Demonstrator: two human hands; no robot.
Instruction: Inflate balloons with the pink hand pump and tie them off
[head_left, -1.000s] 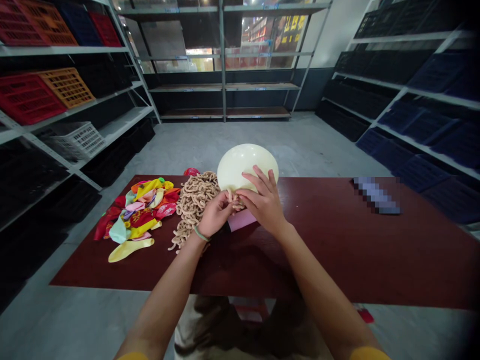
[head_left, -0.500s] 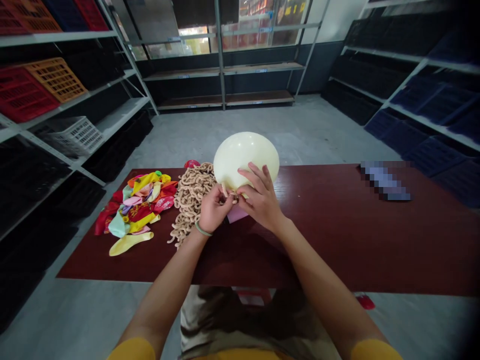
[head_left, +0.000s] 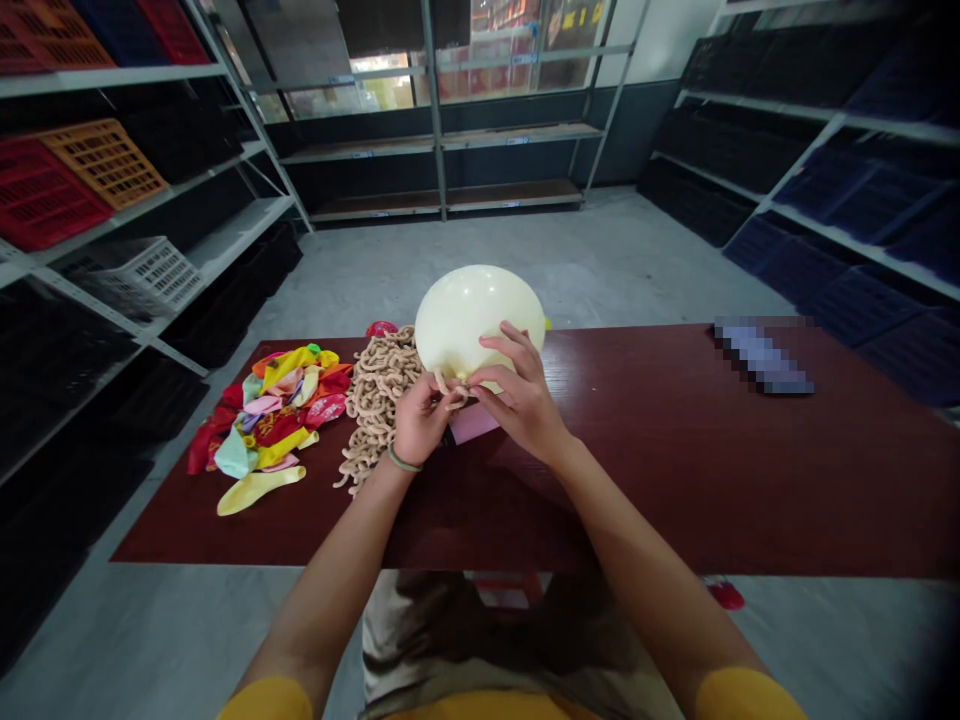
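An inflated pale yellow balloon [head_left: 476,310] is above the table between my hands, its neck end toward me. My left hand [head_left: 421,418] pinches a short beige cord [head_left: 441,382] at the neck. My right hand [head_left: 521,400] is closed at thumb and index on the balloon's neck, its other fingers raised against the balloon's side. The knot area is partly hidden by my fingertips. Just left of my left hand lies a heap of beige cords [head_left: 379,390]. Below the balloon, a pink flat-sided object [head_left: 474,424] shows in part.
Several uninflated coloured balloons [head_left: 277,410] lie piled on the left of the dark red table [head_left: 675,480], with a single yellow one [head_left: 259,490] in front. A blurred-out dark object [head_left: 765,355] rests at the far right. Shelves with crates [head_left: 109,160] stand around.
The balloon and both hands have shifted slightly left in view, as the camera turned a little. The beige cord's end shows more below the neck between my fingers.
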